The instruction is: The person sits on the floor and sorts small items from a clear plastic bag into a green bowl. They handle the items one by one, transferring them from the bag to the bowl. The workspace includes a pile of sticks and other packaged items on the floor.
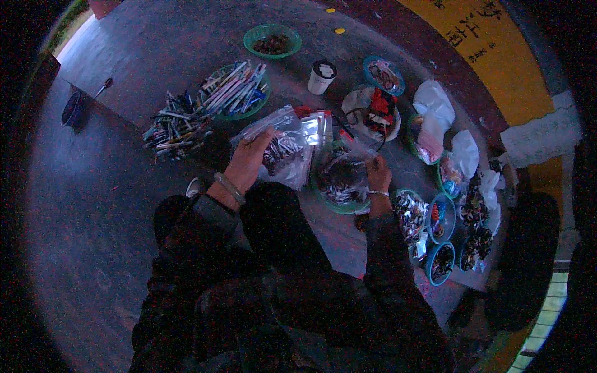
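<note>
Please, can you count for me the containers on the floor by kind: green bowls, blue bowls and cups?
Green bowls clearly seen: 3, one with dark pieces, one with pens, one under the right hand
Blue bowls: 3
Cups: 1, white with dark lid
Total: 7

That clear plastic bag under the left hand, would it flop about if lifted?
Probably yes: the clear plastic bag looks thin and crumpled, so it should sag rather than hold its shape. The small dark pieces inside would likely slide to the bottom. The glossy film may be slippery where the left hand rests on it.
</note>
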Tool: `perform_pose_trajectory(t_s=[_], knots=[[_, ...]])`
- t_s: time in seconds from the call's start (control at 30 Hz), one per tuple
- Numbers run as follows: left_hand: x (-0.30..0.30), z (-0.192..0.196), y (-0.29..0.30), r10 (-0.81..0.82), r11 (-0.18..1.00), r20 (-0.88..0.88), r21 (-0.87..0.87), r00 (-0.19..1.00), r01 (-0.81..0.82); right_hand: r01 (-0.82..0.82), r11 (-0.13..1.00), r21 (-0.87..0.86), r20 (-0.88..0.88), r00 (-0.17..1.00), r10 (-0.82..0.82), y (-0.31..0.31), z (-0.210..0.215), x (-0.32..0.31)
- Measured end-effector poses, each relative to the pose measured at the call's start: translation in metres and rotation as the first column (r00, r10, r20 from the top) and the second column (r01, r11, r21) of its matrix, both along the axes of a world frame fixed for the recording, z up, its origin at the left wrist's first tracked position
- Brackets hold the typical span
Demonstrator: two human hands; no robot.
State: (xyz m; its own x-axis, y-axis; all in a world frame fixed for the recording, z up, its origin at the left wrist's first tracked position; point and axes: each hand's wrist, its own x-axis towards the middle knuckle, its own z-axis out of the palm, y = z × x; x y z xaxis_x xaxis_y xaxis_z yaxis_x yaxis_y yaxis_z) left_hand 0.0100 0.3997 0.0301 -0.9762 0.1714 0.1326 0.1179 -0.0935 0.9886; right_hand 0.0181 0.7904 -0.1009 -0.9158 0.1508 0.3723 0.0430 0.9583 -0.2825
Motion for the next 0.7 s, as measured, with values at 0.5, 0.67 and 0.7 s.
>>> perform_pose_trajectory(t_s=[0.5,0.67,0.7], knots=[[-0.005,-0.011,-0.003,0.009,0.932,-0.099,-0.361,0.995,-0.044,0.09,0.781,-0.618,-0.075,0.982,-0.173,0.03,0.061,-0.013],[-0.007,-0.014,-0.003,-0.06,0.939,-0.162,-0.344,0.985,0.0,0.086,0.735,0.673,-0.041,0.996,-0.079,0.083,0.104,-0.001],[0.0,-0.015,-0.011,-0.045,0.899,-0.183,-0.437,0.982,-0.04,0.088,0.741,0.666,-0.053,0.996,-0.071,0.071,0.131,-0.001]])
